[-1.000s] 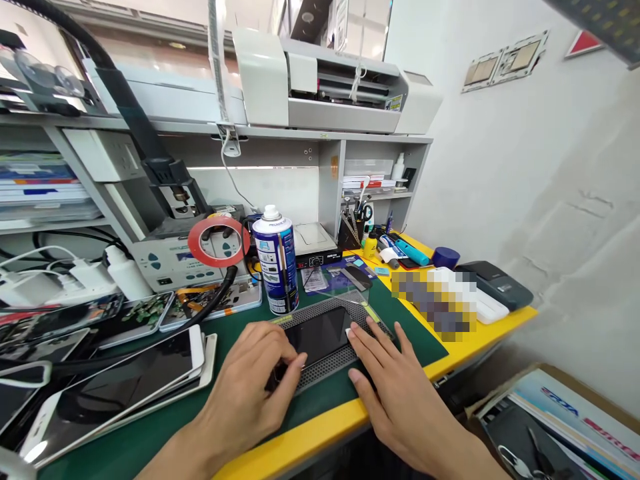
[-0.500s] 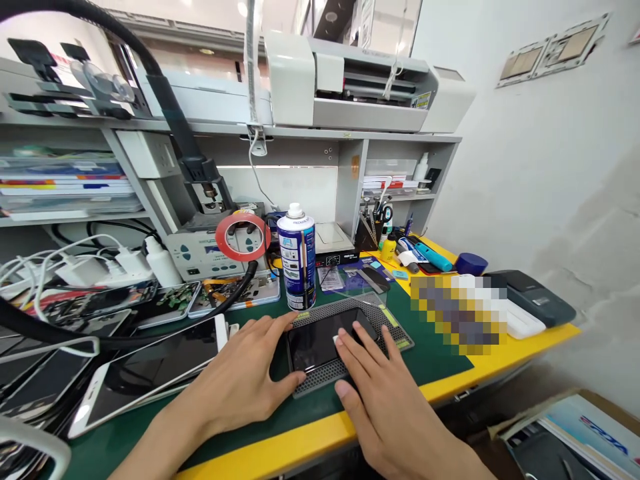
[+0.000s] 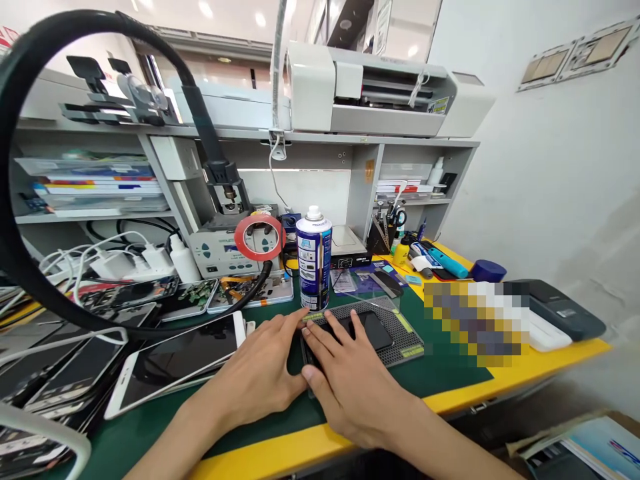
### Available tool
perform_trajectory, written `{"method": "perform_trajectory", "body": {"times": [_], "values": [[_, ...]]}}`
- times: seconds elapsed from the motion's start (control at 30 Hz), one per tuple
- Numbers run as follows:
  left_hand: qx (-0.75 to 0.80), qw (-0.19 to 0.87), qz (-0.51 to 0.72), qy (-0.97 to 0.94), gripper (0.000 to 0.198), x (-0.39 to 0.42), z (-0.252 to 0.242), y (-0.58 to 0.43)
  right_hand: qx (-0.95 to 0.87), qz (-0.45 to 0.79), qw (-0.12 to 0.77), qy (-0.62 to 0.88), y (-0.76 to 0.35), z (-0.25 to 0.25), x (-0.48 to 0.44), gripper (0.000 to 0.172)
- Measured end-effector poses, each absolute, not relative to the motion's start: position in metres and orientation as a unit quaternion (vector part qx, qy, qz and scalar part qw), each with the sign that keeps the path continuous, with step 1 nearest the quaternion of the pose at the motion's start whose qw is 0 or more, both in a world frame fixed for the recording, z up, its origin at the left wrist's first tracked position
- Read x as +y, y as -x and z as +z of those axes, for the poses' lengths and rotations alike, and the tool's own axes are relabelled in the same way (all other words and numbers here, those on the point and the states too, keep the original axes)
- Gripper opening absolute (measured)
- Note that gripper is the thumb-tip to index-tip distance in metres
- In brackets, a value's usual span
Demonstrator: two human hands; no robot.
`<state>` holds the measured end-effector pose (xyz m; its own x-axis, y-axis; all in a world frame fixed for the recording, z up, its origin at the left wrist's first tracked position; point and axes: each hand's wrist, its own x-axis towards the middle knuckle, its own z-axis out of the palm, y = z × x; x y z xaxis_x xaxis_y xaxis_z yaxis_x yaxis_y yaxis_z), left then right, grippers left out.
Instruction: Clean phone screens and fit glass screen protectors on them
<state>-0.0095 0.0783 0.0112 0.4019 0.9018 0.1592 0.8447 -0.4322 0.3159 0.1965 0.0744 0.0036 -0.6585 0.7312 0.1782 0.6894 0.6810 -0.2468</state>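
A dark smartphone (image 3: 379, 331) lies screen up on a perforated grey pad (image 3: 400, 312) with yellow-green labels. My left hand (image 3: 265, 365) grips the phone's left end between thumb and fingers. My right hand (image 3: 345, 380) lies across the left part of the screen, fingers spread and stretched out, its thumb close to my left thumb. Much of the phone's left half is hidden beneath it. Whether anything thin is under the right fingertips cannot be made out. Just behind the pad stands a blue and white spray can (image 3: 314, 263).
A white tablet (image 3: 175, 367) and several dark phone parts lie at the left. A black hose (image 3: 10, 200) loops over there, near a red tape roll (image 3: 243, 247). On the right are a pixelated patch and a dark grey device (image 3: 555, 310). The yellow edge (image 3: 270, 453) runs in front.
My right hand has slid left along the screen towards my left hand, uncovering the phone's right end. A small white thing seen at its fingertips is out of sight. The view has shifted slightly.
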Motion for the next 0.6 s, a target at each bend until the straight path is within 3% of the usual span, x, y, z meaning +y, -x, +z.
{"method": "perform_trajectory", "body": {"times": [0.37, 0.6], "values": [[0.524, 0.104, 0.171, -0.828, 0.081, 0.078, 0.008, 0.012, -0.866, -0.034, 0.114, 0.485, -0.241, -0.012, 0.092, 0.057], [0.533, 0.105, 0.143, -0.827, 0.078, 0.08, 0.01, 0.013, -0.845, -0.036, 0.09, 0.526, -0.274, -0.007, 0.095, 0.056]]}}
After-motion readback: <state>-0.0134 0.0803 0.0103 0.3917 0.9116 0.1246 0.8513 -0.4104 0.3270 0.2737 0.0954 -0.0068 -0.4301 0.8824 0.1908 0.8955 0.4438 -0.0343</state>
